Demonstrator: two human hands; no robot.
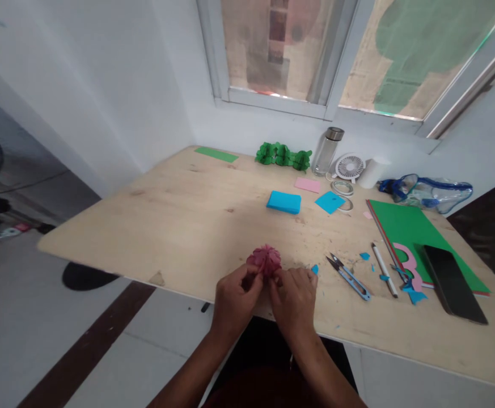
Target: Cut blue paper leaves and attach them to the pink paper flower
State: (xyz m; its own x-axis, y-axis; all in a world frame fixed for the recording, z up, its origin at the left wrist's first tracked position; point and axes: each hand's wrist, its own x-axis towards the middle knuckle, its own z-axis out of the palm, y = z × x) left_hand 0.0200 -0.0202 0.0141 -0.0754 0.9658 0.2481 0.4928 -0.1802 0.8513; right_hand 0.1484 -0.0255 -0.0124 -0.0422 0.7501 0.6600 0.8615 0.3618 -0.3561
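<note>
A dark pink paper flower point(265, 258) with layered petals is held close to the table's front edge. On its left side, my left hand point(237, 292) pinches it between thumb and fingers. My right hand point(293, 292) grips the opposite side with bent fingers. The flower's underside is hidden by both hands. Just right of my right hand lies a small blue paper scrap point(314, 269). A pair of blue-handled thread snips point(351, 279) rests a little farther right.
On the wooden table point(166, 204) lie a blue paper stack point(284, 202), a blue sheet point(329, 202), a pink slip point(307, 185), green paper flowers point(283, 157), tape rolls point(342, 188), a white pen point(384, 270), green sheets point(426, 238) and a phone point(455, 283). A glass bottle point(327, 153) and small fan point(349, 166) stand behind.
</note>
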